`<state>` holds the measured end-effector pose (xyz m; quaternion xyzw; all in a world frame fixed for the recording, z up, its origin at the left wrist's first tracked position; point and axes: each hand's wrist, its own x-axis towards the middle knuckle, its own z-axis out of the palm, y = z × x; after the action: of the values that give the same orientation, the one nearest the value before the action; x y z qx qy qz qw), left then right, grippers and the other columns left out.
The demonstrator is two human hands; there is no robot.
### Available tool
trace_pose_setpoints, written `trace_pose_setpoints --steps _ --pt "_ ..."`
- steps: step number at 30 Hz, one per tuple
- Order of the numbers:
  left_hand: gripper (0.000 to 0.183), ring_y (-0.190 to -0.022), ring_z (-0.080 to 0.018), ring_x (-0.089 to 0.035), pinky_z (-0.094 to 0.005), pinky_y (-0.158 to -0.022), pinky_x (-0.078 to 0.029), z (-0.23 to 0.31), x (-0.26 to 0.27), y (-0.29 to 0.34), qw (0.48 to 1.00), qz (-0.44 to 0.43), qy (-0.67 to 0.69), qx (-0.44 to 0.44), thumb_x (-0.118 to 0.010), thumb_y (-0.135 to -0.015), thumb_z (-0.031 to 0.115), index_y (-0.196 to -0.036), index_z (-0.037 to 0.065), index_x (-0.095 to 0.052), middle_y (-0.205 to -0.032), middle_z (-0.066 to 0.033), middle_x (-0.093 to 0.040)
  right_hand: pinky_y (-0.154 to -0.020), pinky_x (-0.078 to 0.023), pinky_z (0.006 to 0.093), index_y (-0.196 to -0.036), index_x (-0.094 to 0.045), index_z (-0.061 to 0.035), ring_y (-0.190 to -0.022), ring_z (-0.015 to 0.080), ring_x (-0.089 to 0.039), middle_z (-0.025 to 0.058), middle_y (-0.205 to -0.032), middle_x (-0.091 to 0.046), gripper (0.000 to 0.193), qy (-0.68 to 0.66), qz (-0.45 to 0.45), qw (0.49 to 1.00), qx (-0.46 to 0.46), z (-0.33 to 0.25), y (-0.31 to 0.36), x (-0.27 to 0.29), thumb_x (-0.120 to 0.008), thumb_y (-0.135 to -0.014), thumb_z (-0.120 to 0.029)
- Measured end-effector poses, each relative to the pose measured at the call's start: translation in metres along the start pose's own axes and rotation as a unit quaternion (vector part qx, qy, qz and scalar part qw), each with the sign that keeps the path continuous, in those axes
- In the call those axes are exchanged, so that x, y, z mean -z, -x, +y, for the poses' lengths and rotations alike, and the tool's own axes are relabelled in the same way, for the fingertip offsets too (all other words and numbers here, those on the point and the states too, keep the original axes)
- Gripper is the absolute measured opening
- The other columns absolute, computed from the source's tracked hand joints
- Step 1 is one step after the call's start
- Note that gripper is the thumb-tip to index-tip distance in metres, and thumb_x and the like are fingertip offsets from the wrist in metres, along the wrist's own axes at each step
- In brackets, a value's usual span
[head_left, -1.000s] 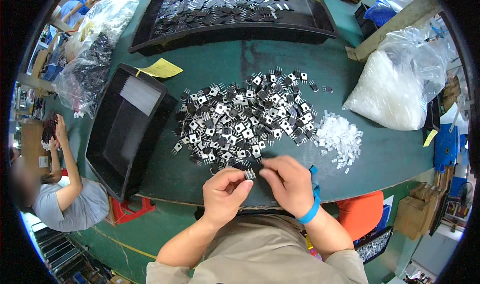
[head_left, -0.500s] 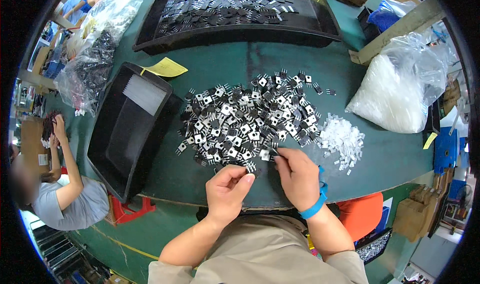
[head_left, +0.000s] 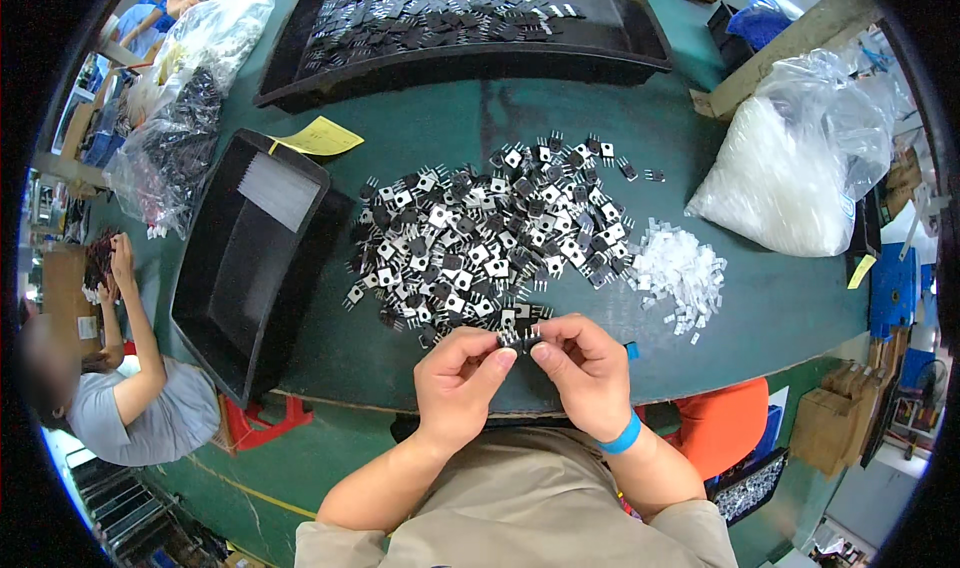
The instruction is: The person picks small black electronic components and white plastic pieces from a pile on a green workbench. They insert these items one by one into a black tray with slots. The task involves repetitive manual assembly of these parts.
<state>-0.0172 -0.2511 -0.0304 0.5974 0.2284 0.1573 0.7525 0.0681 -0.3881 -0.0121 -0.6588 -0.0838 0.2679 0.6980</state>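
A pile of black and silver three-legged transistors [head_left: 470, 243] lies loose on the green table in front of me. At its near edge, my left hand [head_left: 452, 388] pinches a few transistors [head_left: 508, 340] between thumb and fingers, with their metal legs pointing up. Close beside it, my right hand [head_left: 592, 380], with a blue band at the wrist, pinches another transistor [head_left: 533, 338] against that group. The fingertips partly hide the held parts, and I cannot tell how many there are. Right of the pile sits a heap of small translucent white pieces [head_left: 680, 273].
A black bin [head_left: 222, 298] with a pale ribbed sheet and a yellow slip stands at left. At the back, a wide black tray [head_left: 460, 75] holds many transistors. A clear bag of white pieces [head_left: 775, 183] is at right. Another person [head_left: 160, 398] works at far left.
My right hand has moved left and nearer to me, from the pile's edge to my left hand, bringing a transistor with it. My left hand has stayed nearly in place.
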Motion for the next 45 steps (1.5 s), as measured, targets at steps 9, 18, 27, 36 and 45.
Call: trace_pose_setpoints --steps 9,18,27,36,45 --pt "0.015 -0.082 -0.0113 -0.061 -0.0245 -0.072 -0.049 0.000 0.005 -0.004 0.998 -0.034 -0.031 -0.051 -0.075 -0.085 -0.005 -0.099 -0.001 -0.071 -0.096 -0.0066 -0.067 -0.072 -0.049 0.0281 -0.098 -0.069 0.0006 -0.081 0.0166 -0.062 0.0082 -0.090 -0.067 0.013 0.030 -0.009 0.999 0.041 0.002 0.000 -0.001 -0.072 -0.086 0.004" --pt "0.017 -0.079 -0.0105 -0.060 -0.0233 -0.067 -0.049 0.005 0.010 -0.007 0.992 -0.069 -0.080 -0.075 -0.075 -0.082 -0.006 -0.097 -0.001 -0.070 -0.096 -0.0070 -0.066 -0.075 -0.050 0.0288 -0.098 -0.069 0.0012 -0.083 0.0179 -0.064 0.0101 -0.095 -0.068 0.013 0.126 -0.039 0.986 0.101 -0.002 0.000 0.007 -0.071 -0.085 0.005" --pt "0.016 -0.083 -0.0082 -0.058 -0.0225 -0.073 -0.049 -0.003 0.015 -0.001 0.999 -0.032 0.009 0.009 -0.070 -0.086 -0.009 -0.101 -0.004 -0.066 -0.096 -0.0045 -0.063 -0.068 -0.053 0.0401 -0.096 -0.068 -0.0031 -0.080 0.0334 -0.065 0.0141 -0.089 -0.064 0.024 0.478 0.012 0.858 0.185 -0.010 -0.019 0.014 -0.081 -0.077 -0.012" --pt "0.015 -0.082 -0.0072 -0.057 -0.0219 -0.072 -0.048 -0.004 0.004 0.000 0.999 -0.019 0.026 0.023 -0.071 -0.088 -0.005 -0.102 -0.004 -0.066 -0.096 -0.0037 -0.063 -0.067 -0.053 0.0364 -0.106 -0.068 -0.0009 -0.078 0.0258 -0.067 0.0112 -0.086 -0.066 0.016 0.248 0.040 0.966 0.053 -0.008 -0.008 0.020 -0.069 -0.090 -0.005" --pt "0.019 -0.084 -0.0101 -0.062 -0.0236 -0.071 -0.050 -0.003 -0.007 -0.002 0.997 -0.048 -0.026 -0.062 -0.075 -0.087 -0.003 -0.105 -0.001 -0.069 -0.099 -0.0062 -0.066 -0.068 -0.048 0.0247 -0.112 -0.073 0.0004 -0.080 0.0125 -0.060 0.0072 -0.094 -0.066 0.020 0.013 0.004 1.000 0.006 -0.004 0.012 0.006 -0.069 -0.093 -0.003"
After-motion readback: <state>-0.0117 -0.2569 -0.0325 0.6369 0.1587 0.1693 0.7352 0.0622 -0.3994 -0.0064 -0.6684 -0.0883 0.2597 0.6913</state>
